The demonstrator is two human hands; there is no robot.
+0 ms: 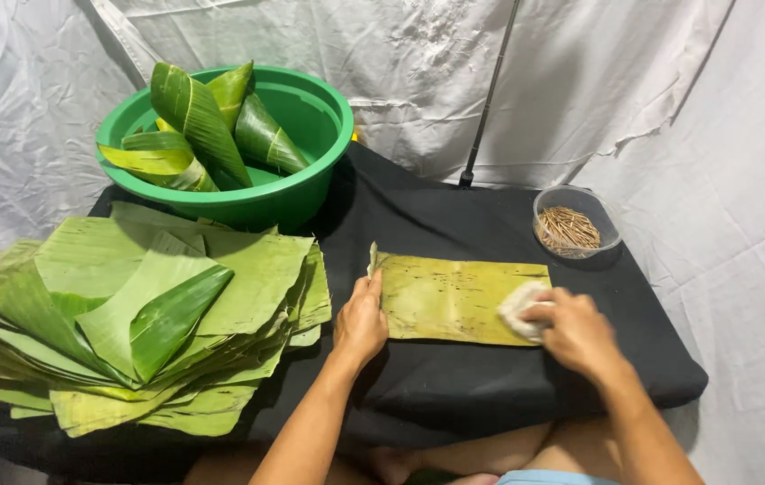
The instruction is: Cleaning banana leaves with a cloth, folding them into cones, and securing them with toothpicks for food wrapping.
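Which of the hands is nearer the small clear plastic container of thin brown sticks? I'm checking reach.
Right. The right hand presses a white cloth just below the small clear plastic container of thin brown sticks; the left hand rests at the leaf's far left edge.

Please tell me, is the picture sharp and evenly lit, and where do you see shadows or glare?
Head view: mostly sharp, lit evenly from the front; the green basin throws a soft shadow onto the black cloth; mild sheen on the rolled leaves; the white cloth pad under the right hand looks slightly soft; the left hand and leaf strip are clear; slight wide-angle bending at the edges.
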